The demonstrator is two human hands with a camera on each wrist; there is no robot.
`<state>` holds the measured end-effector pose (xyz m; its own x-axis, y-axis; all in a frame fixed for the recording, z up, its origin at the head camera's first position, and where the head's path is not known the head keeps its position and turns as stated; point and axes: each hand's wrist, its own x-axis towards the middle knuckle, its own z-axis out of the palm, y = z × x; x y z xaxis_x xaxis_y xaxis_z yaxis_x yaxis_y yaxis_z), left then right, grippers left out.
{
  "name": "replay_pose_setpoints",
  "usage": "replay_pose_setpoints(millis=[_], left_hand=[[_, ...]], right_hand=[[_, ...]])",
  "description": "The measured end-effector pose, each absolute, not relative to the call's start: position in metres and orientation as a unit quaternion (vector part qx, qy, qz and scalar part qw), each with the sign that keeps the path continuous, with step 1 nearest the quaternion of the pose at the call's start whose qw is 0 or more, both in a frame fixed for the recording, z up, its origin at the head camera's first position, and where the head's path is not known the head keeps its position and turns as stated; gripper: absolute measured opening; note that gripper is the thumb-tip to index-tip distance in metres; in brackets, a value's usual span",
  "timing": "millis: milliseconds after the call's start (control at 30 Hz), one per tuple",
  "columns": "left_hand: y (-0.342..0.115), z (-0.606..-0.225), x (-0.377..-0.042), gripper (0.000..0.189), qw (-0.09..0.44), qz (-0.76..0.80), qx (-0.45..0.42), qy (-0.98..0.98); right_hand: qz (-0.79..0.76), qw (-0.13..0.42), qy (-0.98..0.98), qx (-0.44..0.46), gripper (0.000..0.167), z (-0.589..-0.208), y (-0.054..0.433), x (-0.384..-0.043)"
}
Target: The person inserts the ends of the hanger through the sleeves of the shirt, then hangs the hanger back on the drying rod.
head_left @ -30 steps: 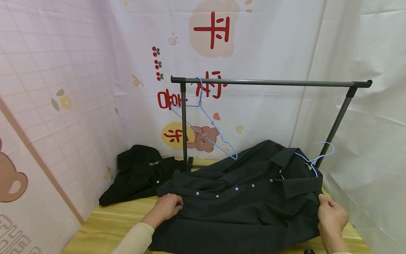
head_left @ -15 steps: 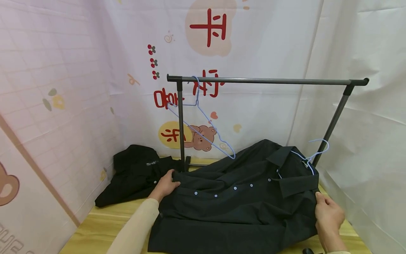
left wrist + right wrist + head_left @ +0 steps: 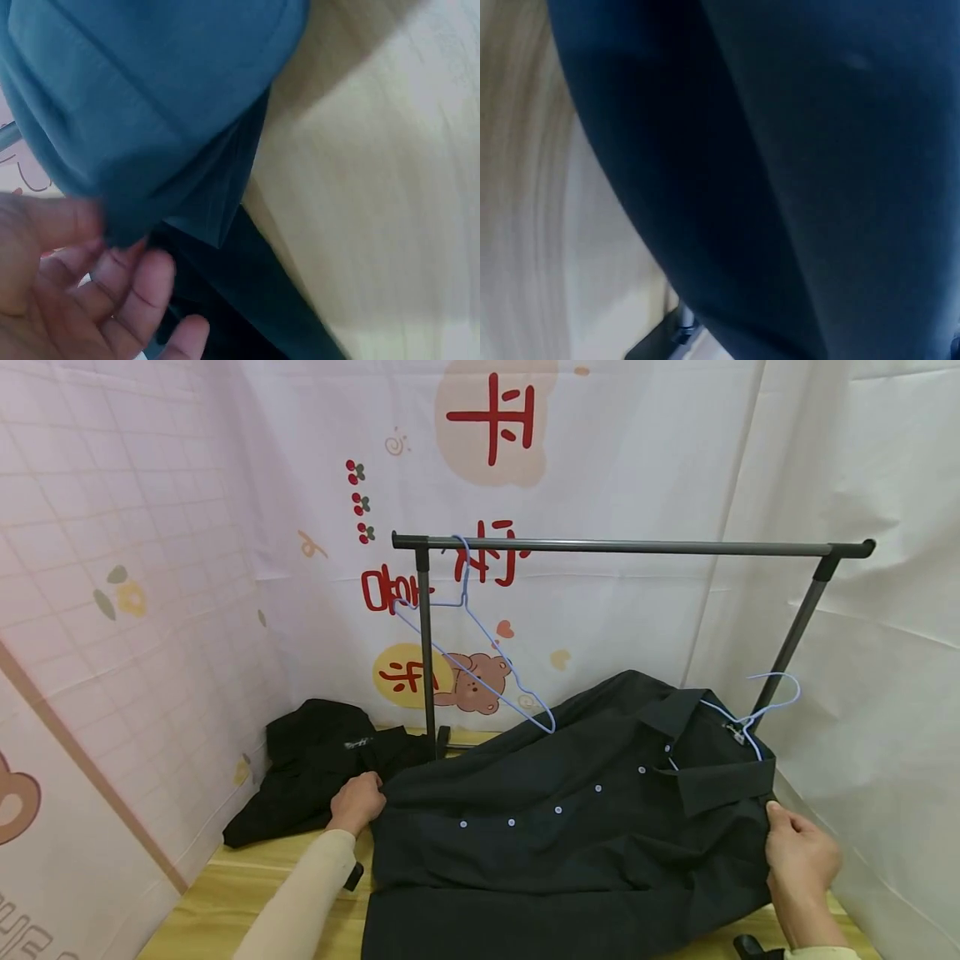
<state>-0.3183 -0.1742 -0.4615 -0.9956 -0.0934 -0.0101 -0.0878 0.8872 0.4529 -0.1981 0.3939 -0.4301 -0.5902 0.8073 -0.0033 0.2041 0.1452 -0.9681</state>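
Observation:
A black button-up shirt lies spread across the table, its collar to the right and its row of pale buttons running left to right. Inside the collar sits a blue wire hanger, hook sticking out to the upper right. My left hand pinches the shirt's hem at the left; in the left wrist view the thumb and fingers of that hand meet on the cloth. At the shoulder below the collar, my right hand grips the fabric. Only dark cloth fills most of the right wrist view, with those fingers hidden.
A dark metal garment rack stands behind the shirt. Another blue hanger hangs bare at its left end. A second black garment lies bunched at the back left of the wooden table. Printed curtains enclose the back and sides.
My left hand has shifted from the shirt's front up to the hem corner and pulled it left, smoothing the cloth. My right hand, with the collar and hanger, has moved slightly right and up.

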Motion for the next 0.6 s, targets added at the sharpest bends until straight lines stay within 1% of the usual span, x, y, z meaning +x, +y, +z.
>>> replay_pose_setpoints(millis=[33, 67, 167, 233, 367, 467, 533, 600], left_hand=[[-0.175, -0.461, -0.319, 0.029, 0.003, -0.228, 0.044, -0.973], [-0.175, -0.46, -0.321, 0.029, 0.002, -0.225, 0.043, -0.973], [-0.17, -0.454, -0.326, 0.034, 0.021, -0.228, 0.04, -0.973], [-0.165, -0.448, -0.331, 0.042, 0.039, -0.237, 0.035, -0.97], [-0.149, -0.432, -0.343, 0.059, 0.062, -0.265, 0.016, -0.962], [-0.136, -0.417, -0.354, 0.069, 0.072, -0.305, -0.003, -0.95], [-0.128, -0.406, -0.362, 0.073, 0.075, -0.337, -0.012, -0.939], [-0.12, -0.397, -0.37, 0.072, 0.081, -0.362, -0.022, -0.928]], right_hand=[[0.535, 0.277, -0.713, -0.358, 0.023, -0.429, 0.393, -0.198], [0.524, 0.28, -0.722, -0.355, 0.026, -0.427, 0.392, -0.198], [0.495, 0.293, -0.744, -0.338, 0.045, -0.421, 0.389, -0.197], [0.485, 0.299, -0.752, -0.332, 0.052, -0.418, 0.386, -0.197], [0.478, 0.3, -0.758, -0.328, 0.051, -0.412, 0.386, -0.197], [0.461, 0.299, -0.77, -0.324, 0.054, -0.407, 0.388, -0.195], [0.447, 0.298, -0.781, -0.318, 0.056, -0.403, 0.389, -0.195], [0.434, 0.297, -0.791, -0.313, 0.056, -0.397, 0.391, -0.194]])
